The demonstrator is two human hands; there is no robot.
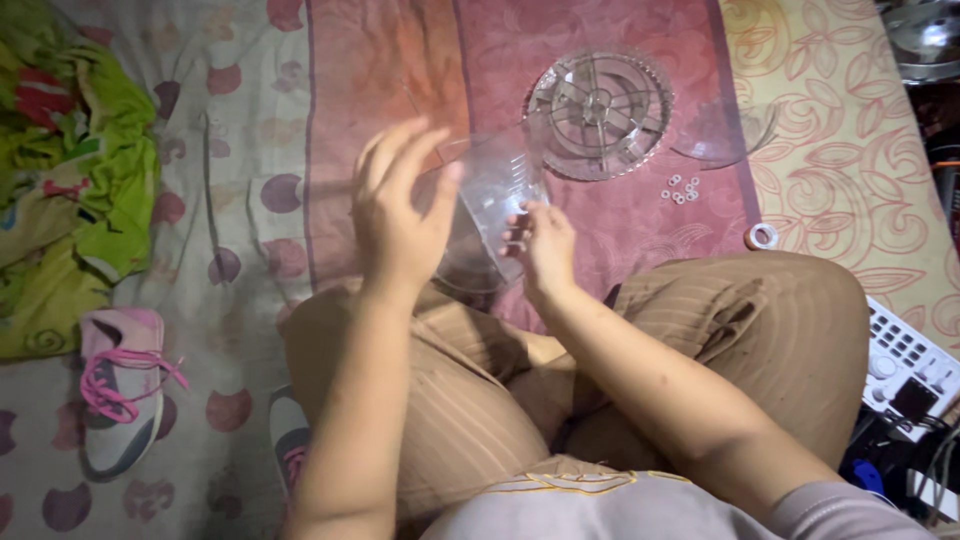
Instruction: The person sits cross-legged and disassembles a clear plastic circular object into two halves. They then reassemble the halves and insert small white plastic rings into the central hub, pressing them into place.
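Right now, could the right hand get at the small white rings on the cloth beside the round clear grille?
Probably yes. The right hand sits near the small white rings, with only bare cloth between them, but its fingers are pinching the clear plastic piece and would need to let go first.

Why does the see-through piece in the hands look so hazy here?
Head view: the clear plastic piece catches soft glare, the left hand is smeared by motion blur, the right hand looks sharper, and the light is dim and warm.

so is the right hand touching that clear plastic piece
Touching. In the head view the right hand has its fingertips pinched on the lower edge of the clear plastic piece, with no gap showing; the left hand cups its other side.
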